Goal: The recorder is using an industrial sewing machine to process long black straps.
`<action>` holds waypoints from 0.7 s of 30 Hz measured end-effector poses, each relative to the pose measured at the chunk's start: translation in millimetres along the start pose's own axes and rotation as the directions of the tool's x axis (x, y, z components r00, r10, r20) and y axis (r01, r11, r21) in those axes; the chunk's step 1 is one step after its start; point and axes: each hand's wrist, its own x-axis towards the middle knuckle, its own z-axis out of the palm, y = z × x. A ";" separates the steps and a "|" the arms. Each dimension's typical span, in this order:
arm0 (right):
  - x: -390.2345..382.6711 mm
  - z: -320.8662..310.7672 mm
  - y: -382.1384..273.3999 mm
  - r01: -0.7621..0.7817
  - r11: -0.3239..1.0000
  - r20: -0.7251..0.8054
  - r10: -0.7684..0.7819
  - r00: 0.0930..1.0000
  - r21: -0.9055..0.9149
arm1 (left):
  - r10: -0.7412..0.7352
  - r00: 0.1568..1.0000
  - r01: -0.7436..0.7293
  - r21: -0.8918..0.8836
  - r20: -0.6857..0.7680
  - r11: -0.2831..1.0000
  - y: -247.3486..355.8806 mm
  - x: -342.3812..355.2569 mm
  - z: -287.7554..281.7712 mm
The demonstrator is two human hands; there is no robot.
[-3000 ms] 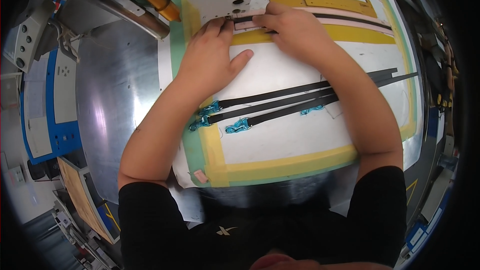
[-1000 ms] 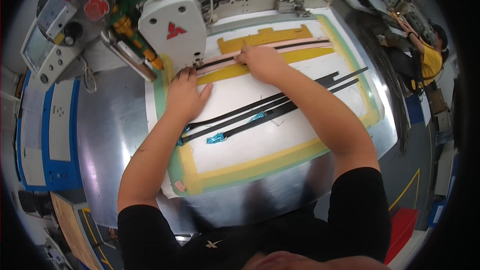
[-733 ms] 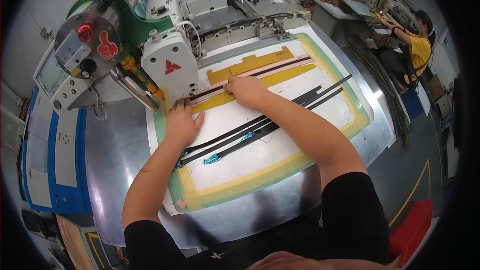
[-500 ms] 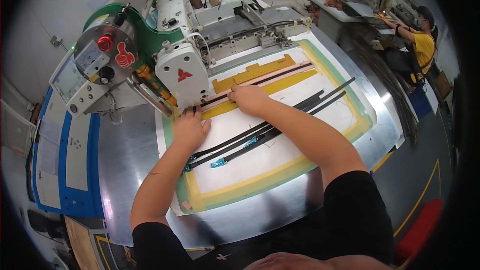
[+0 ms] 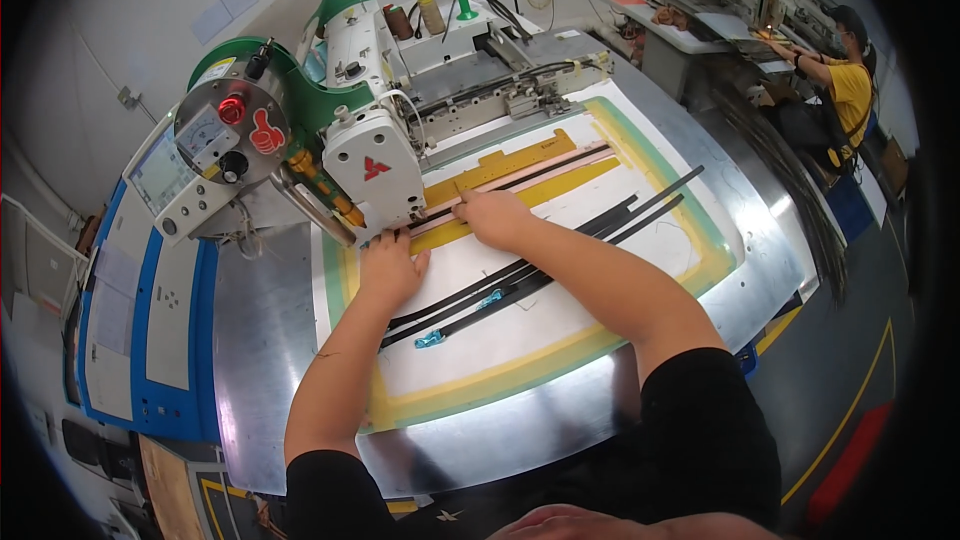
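In the head view, a long black strip (image 5: 555, 169) lies along a pale pink band (image 5: 590, 159) between two ochre template plates. The upper plate (image 5: 530, 157) has notched edges; the lower plate (image 5: 575, 181) tapers to the right. My left hand (image 5: 391, 268) rests flat at the strip's left end, fingers spread, right by the white sewing machine head (image 5: 373, 165). Farther right, my right hand (image 5: 495, 220) has its fingers curled and pressed together at the strip, one finger reaching toward the upper plate. The fingertips are partly hidden.
Loose black strips (image 5: 600, 223) with blue shiny zipper-pull wrappings (image 5: 430, 338) lie across the white sheet (image 5: 440, 370), edged with yellow and green tape. Thread cones (image 5: 430, 15) stand on the machine. A control panel (image 5: 170, 175) is at left; a person in yellow (image 5: 848, 90) works at far right.
The whole view has shifted slightly, moving the machine down and to the right in the picture. Both hands stay at the same strip; a right finger now points farther toward the upper plate.
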 end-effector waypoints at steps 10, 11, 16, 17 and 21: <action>-29.6 -23.5 45.3 -0.131 0.990 0.005 0.132 0.991 -0.059 | -0.059 0.998 0.061 -0.043 0.037 0.997 -1.5 -1.0 -0.7; -31.3 -22.3 45.7 -0.140 0.989 -0.022 0.139 0.990 -0.037 | -0.060 0.997 0.062 -0.046 0.039 0.997 0.9 -1.7 -2.0; -28.7 -19.9 40.7 -0.124 0.992 -0.027 0.123 0.992 -0.029 | -0.075 0.995 0.077 -0.026 0.063 0.997 12.4 -3.1 -12.9; -28.0 -20.1 39.9 -0.115 0.993 -0.025 0.114 0.993 -0.038 | -0.076 0.995 0.078 -0.026 0.064 0.997 13.8 -2.3 -16.5; -24.1 -19.0 33.5 -0.106 0.993 -0.001 0.106 0.994 -0.050 | -0.107 0.988 0.117 -0.087 0.109 0.989 7.3 -1.0 -8.9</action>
